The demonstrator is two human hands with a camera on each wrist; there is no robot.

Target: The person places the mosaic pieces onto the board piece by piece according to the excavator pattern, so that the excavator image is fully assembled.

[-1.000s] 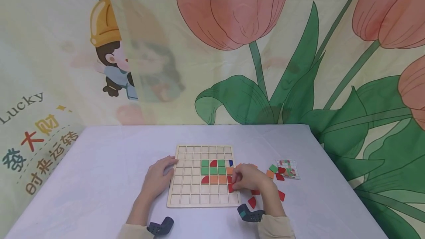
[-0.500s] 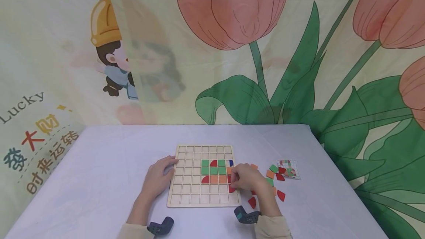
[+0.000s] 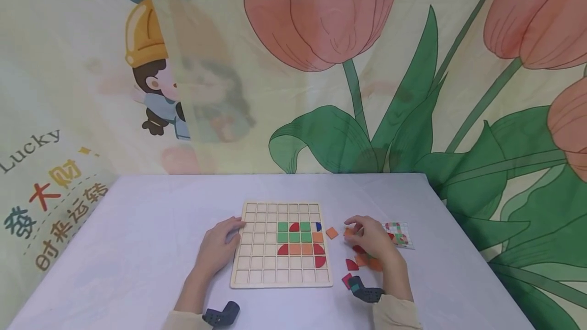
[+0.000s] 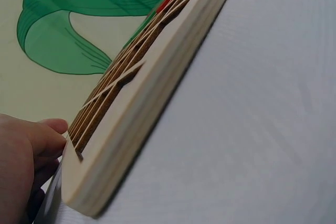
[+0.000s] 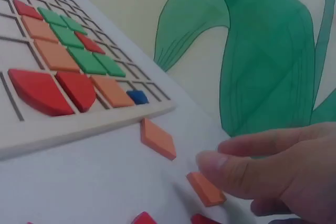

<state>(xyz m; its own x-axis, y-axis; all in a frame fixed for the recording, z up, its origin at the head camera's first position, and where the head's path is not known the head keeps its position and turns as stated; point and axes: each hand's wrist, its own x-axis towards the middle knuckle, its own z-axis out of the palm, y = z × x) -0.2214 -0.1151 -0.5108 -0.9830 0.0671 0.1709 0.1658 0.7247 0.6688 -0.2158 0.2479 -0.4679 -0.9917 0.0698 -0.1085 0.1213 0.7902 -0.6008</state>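
In the head view, a wooden grid board (image 3: 260, 263) lies flat on the white table (image 3: 137, 238), in the lower middle of the frame. The left hand (image 3: 219, 244) rests at the left edge of the board, its fingers relaxed and touching the edge; it does not grasp anything. The right hand (image 3: 372, 238) is at the right of the board, with thumb and index finger apart, above an orange tile (image 5: 205, 188) at the bottom of the right wrist view; whether the thumb touches this tile, I cannot tell. Another orange tile (image 3: 331, 232) lies just beside the right edge of the board. In the grid, the green squares (image 3: 294, 237), the orange squares (image 3: 300, 249), the red rounded pieces (image 3: 320, 262) and one small blue piece (image 3: 318, 226) occupy cells in the right half. More red and orange pieces (image 3: 351, 264) are scattered below the right hand, partly covered by it. Behind the hand, to the right, lies a printed card (image 3: 401, 230). Tulips (image 3: 323, 14) are printed on the backdrop, upper right.
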